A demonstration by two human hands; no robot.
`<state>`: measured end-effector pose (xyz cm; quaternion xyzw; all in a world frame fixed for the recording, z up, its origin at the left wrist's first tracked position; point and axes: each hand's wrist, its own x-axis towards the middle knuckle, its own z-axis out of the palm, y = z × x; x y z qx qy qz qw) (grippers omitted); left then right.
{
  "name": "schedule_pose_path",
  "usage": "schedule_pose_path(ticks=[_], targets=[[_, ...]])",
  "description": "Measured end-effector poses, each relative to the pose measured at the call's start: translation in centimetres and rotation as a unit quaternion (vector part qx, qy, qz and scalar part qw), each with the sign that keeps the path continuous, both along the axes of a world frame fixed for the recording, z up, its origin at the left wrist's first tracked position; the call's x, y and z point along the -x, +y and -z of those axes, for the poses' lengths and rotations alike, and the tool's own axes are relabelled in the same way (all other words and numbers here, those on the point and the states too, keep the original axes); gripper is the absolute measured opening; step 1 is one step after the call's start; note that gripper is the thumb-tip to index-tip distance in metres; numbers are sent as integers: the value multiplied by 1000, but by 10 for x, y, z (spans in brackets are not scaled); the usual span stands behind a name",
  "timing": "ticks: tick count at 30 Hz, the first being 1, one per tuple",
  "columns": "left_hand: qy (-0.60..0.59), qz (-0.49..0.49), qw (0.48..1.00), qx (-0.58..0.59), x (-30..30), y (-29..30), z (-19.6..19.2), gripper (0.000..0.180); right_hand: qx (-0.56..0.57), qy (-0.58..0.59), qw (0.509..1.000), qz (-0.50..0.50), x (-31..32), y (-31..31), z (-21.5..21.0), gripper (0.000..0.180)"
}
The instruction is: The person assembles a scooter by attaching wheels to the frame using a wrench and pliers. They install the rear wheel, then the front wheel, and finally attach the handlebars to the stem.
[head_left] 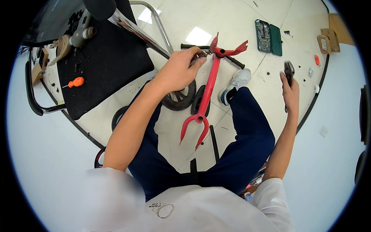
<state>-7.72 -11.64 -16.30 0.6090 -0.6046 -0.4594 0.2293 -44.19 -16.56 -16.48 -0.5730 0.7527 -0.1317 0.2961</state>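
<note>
A red metal bike frame [209, 85] with forked ends lies across the floor between my legs. My left hand [181, 70] is closed by its far end, fingers pinching a small dark metal part [206, 53] beside the round hub opening. Most of that part is hidden by the fingers. Off to the right, my right hand [291, 94] is raised away from the frame and wrapped around a dark metal hand tool [289, 69]. Its head sticks up past the thumb; whether it is a wrench or pliers, I cannot tell.
At left a black chair [104, 73] holds an orange-handled screwdriver [76, 82] and a grey-green power tool [83, 36]. A black wheel [181, 99] and black pedal [200, 101] lie near the frame. Farther off sit an open green case of hardware [276, 40] and cardboard boxes [328, 40].
</note>
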Motion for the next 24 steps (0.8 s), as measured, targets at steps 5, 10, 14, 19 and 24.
schedule_pose_path(ticks=[5,10,14,19,24], targets=[[87,14,993,-82,4,-3,9,26,-76,140,985,59,119,99,220,44],[108,19,987,-115,15,-8,14,29,-214,146,957,131,93,211,346,36],[85,11,983,-160,22,-6,12,32,-243,135,956,90,48,207,372,37],[101,4,982,-162,25,-9,21,29,-251,131,958,54,22,169,383,37],[187,-40,953,-236,18,-17,27,30,-255,124,958,34,38,172,387,37]])
